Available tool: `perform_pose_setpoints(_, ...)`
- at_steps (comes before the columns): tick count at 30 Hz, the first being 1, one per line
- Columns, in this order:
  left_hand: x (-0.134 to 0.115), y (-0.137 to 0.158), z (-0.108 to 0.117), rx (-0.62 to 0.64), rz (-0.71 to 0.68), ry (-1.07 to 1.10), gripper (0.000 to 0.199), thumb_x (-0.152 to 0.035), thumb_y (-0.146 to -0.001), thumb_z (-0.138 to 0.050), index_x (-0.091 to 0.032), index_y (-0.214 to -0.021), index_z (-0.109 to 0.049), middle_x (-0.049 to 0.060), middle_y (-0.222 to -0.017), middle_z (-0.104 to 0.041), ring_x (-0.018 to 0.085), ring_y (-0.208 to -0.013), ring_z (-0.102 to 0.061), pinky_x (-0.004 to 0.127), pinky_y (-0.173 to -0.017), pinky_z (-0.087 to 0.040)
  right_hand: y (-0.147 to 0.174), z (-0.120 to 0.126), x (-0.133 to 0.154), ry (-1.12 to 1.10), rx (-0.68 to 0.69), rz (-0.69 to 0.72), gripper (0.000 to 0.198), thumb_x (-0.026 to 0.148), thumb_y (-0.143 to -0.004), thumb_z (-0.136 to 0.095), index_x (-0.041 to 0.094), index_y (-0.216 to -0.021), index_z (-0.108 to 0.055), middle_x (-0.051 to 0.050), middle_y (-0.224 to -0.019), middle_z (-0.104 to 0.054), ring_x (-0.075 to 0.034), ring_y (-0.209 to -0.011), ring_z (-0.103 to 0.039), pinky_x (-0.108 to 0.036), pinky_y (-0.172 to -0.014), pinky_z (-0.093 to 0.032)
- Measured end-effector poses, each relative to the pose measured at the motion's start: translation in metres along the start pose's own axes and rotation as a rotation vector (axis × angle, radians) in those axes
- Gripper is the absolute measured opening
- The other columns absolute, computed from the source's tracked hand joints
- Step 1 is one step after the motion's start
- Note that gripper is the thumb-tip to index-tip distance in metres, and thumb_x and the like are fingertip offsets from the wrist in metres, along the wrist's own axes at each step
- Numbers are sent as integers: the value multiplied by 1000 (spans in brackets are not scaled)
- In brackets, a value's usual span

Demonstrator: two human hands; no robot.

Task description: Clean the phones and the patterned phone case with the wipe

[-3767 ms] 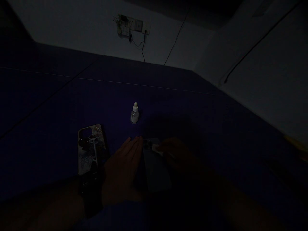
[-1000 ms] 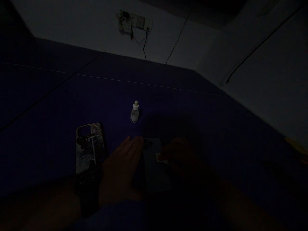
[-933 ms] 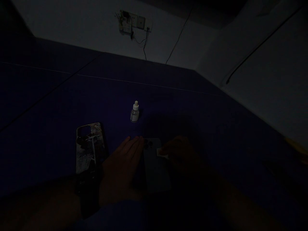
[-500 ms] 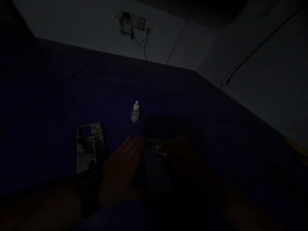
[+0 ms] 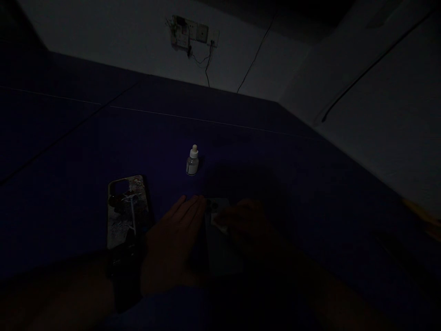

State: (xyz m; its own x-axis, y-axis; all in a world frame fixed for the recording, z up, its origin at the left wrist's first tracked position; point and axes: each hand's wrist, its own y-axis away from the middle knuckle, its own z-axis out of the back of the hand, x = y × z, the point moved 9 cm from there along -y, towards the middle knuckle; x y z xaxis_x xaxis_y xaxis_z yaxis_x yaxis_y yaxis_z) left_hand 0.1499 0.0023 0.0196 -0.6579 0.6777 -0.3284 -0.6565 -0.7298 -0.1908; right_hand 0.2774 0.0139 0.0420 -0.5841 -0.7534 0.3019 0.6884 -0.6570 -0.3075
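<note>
A dark phone (image 5: 222,250) lies back side up on the blue surface, its cameras at the far end. My left hand (image 5: 175,239) braces it, fingers straight and together along its left edge, thumb reaching round its near end. In dim light, my right hand (image 5: 246,225) pinches a small white pad (image 5: 217,222) and presses it on the phone's back just below the cameras. Shadow hides part of these fingers. Left of my left hand lies a patterned phone case (image 5: 120,220), partly covered by my wrist. Beyond the hands stands a white-capped dropper bottle (image 5: 192,164).
The blue surface (image 5: 144,133) runs back to a pale wall with sockets (image 5: 196,33) and hanging cables. Another wall rises on the right. A yellow item (image 5: 422,212) lies at the right edge. On my left wrist is a dark watch (image 5: 126,276).
My right hand has slid the white pad left and slightly nearer across the phone's back. My left hand stays at the phone's edge. The whole view has shifted very slightly.
</note>
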Motion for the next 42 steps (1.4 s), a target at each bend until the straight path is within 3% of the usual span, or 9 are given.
perform_pose_setpoints(3,1,0,-1,4,12,-13,127,-77,-67,-70,-1,-155,-19,30,-157,-34,44,-145,-33,60,-120,-25,-2,-8,1,37,35,-5,40,16,-97,-48,27,-133,-62,-5,-130,-68,-25,-111,-55,-46,-96,-38)
perform_pose_setpoints(7,1,0,-2,10,2,-29,128,-77,-67,-71,-1,-156,-17,29,-157,-33,43,-146,-33,59,-121,-24,1,-14,7,-63,96,82,38,16,-96,-50,29,-128,-65,-2,-128,-69,-23,-115,-54,-44,-100,-36)
perform_pose_setpoints(12,0,1,0,-5,-5,-28,127,-80,-69,-67,-2,-156,-17,28,-158,-34,42,-146,-34,58,-121,-24,1,-4,-6,-9,26,19,38,15,-93,-53,27,-126,-65,-4,-125,-70,-23,-110,-56,-42,-95,-38)
perform_pose_setpoints(15,0,1,1,-25,-15,-32,124,-81,-72,-63,-2,-156,-16,28,-157,-35,42,-146,-34,58,-121,-25,0,-9,2,-16,63,69,42,14,-95,-51,28,-133,-60,-4,-130,-68,-22,-114,-57,-42,-98,-36)
perform_pose_setpoints(18,0,0,1,-23,-13,-27,125,-81,-71,-64,-3,-157,-15,27,-157,-35,42,-145,-34,58,-121,-25,0,-12,11,-95,100,106,37,14,-95,-50,29,-126,-64,-2,-124,-71,-21,-112,-58,-41,-99,-37)
perform_pose_setpoints(24,0,0,2,-16,-6,-1,120,-75,-71,-69,-4,-156,-20,27,-157,-35,42,-146,-34,59,-120,-26,0,26,-2,-1,-100,-20,32,9,-93,-49,22,-114,-69,-6,-110,-73,-22,-99,-62,-41,-88,-43)
perform_pose_setpoints(29,0,0,4,-46,-13,38,121,-75,-70,-70,-5,-156,-21,27,-155,-39,43,-144,-36,62,-119,-27,10,54,2,89,-30,-47,34,10,-96,-48,23,-124,-62,-8,-114,-70,-21,-101,-64,-38,-84,-49)
perform_pose_setpoints(33,0,0,5,-45,-9,46,120,-72,-71,-71,-6,-157,-19,27,-156,-37,43,-145,-35,62,-119,-26,27,42,4,3,76,-63,35,12,-98,-47,24,-129,-59,-8,-118,-68,-20,-107,-62,-35,-86,-53)
perform_pose_setpoints(42,-1,-1,5,-22,-13,22,123,-70,-69,-75,-6,-157,-17,27,-157,-36,42,-146,-34,60,-120,-26,24,10,14,-48,78,18,38,10,-95,-48,22,-130,-59,-9,-123,-69,-20,-107,-64,-38,-89,-52)
